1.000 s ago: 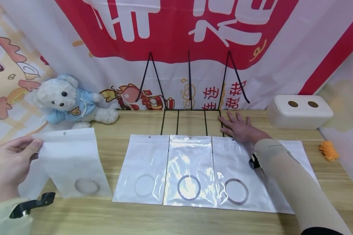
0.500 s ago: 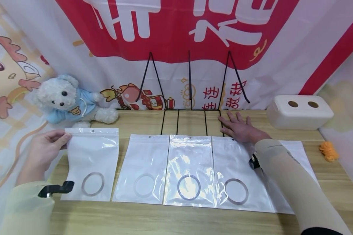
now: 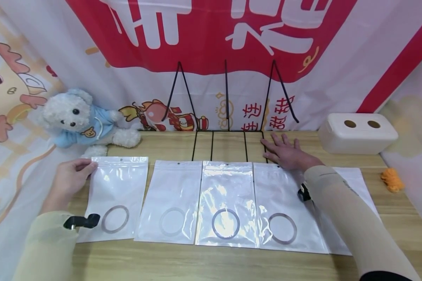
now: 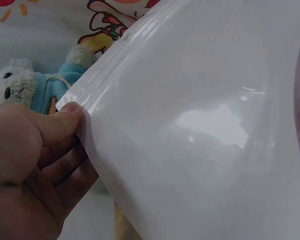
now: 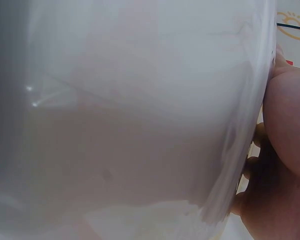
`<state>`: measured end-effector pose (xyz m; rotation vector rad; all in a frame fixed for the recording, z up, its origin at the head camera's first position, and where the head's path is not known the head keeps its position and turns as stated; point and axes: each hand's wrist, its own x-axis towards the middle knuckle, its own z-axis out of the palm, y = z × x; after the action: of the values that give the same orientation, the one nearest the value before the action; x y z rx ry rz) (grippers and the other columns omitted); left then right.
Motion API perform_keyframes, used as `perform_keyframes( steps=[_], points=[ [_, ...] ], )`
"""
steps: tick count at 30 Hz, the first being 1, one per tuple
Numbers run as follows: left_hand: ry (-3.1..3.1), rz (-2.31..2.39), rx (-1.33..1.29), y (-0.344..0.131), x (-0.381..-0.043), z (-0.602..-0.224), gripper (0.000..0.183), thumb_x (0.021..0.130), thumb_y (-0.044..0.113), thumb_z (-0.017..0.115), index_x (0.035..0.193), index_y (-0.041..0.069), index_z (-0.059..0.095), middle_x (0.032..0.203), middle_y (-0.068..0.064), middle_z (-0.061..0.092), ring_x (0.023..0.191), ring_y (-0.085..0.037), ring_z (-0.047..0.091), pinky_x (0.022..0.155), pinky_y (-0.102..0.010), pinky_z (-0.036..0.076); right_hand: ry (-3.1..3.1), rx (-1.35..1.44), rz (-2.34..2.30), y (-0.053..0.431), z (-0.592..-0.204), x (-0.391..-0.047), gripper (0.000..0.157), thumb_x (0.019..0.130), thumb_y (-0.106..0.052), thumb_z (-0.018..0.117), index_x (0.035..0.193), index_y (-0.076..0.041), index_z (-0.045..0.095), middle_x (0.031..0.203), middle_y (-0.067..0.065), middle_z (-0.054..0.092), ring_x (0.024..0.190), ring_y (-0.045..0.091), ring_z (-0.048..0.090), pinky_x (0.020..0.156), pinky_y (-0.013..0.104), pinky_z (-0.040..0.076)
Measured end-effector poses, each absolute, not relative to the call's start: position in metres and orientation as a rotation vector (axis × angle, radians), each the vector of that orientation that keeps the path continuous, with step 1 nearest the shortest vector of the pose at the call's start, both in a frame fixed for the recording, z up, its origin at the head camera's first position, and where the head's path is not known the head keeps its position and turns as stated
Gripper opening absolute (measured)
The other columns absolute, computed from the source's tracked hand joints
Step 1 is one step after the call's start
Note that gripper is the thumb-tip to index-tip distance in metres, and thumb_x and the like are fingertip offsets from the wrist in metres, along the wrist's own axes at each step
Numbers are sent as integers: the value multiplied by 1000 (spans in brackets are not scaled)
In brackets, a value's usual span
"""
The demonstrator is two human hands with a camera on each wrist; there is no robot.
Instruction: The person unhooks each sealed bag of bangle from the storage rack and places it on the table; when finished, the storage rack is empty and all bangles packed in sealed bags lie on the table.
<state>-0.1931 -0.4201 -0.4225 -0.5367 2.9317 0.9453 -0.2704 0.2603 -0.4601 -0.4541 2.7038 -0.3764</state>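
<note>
My left hand (image 3: 68, 179) pinches the top left corner of the leftmost white zip bag (image 3: 119, 187) between thumb and fingers. A dull purplish bangle (image 3: 117, 206) shows through that bag. In the left wrist view, the thumb presses on the corner beside the zip strip, and the bag (image 4: 155, 110) bows upward. My right hand (image 3: 288, 154) lies flat with fingers spread at the top edge of another bag (image 3: 267, 191), which has a bangle (image 3: 283, 215) inside. Its fingers reach the base of a black wire rack. The right forearm covers part of the rightmost bag (image 3: 351, 183).
Between the hands lie a bag with a pale ring (image 3: 172, 208) and a glossy bag (image 3: 228, 187) with a darker ring. Behind stands the wire rack (image 3: 226, 89). A plush bear (image 3: 77, 117) sits left; a white two-holed box (image 3: 358, 134) and orange bundle (image 3: 392, 180) are right.
My left hand has carried its bag rightward and down, from the far left to the left end of the row. The right hand has stayed in place.
</note>
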Motion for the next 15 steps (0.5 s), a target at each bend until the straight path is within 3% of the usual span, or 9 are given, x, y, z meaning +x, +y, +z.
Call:
perform_keyframes(
  steps=[3, 7, 15],
  points=[
    [2913, 904, -571, -417, -199, -426, 51, 115, 28, 53, 151, -7, 55, 148, -34, 59, 128, -45, 63, 83, -36, 60, 2705, -455, -380, 260, -460, -269, 70, 114, -61, 32, 175, -32, 12, 182, 17, -11, 164, 55, -17, 122, 82, -17],
    [2931, 853, -523, -413, -205, -431, 49, 113, 20, 56, 152, -11, 53, 145, -36, 59, 129, -49, 62, 94, -54, 61, 2710, -463, -384, 261, -459, -269, 71, 114, -61, 32, 175, -32, 12, 182, 16, -11, 164, 55, -17, 122, 82, -17],
    [2989, 770, -378, -409, -212, -442, 43, 110, 10, 59, 144, -15, 56, 134, -35, 65, 118, -48, 65, 91, -53, 62, 2710, -472, -387, 262, -460, -271, 71, 114, -61, 32, 175, -32, 12, 182, 17, -11, 163, 56, -17, 121, 82, -18]
  ],
)
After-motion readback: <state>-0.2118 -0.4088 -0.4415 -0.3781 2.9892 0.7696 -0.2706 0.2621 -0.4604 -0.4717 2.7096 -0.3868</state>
